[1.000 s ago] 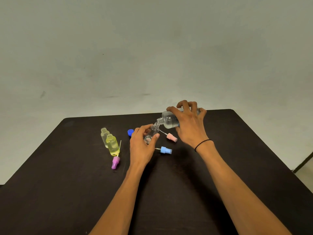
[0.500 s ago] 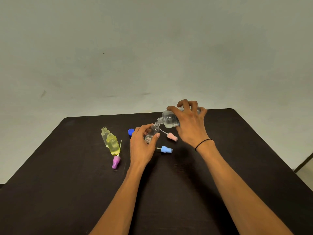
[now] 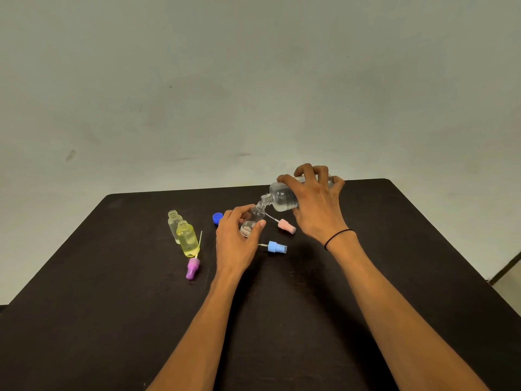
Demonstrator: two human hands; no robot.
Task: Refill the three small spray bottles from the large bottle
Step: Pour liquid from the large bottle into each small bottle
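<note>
While right hand (image 3: 315, 210) gripped large clear plastic bottle (image 3: 282, 196) tipped sideways, neck met mouth of small clear spray bottle (image 3: 253, 221) held tilted in left hand (image 3: 235, 241), centre of matte dark table (image 3: 112, 306). Label print on large bottle too small to read; fingers hid its base. Left: yellow-filled bottle (image 3: 187, 239), paler one (image 3: 174, 224) behind, both uncapped. Loose: purple (image 3: 192, 268), blue (image 3: 275, 247), pink (image 3: 286, 225) sprayer tops, blue cap (image 3: 217, 217).
</note>
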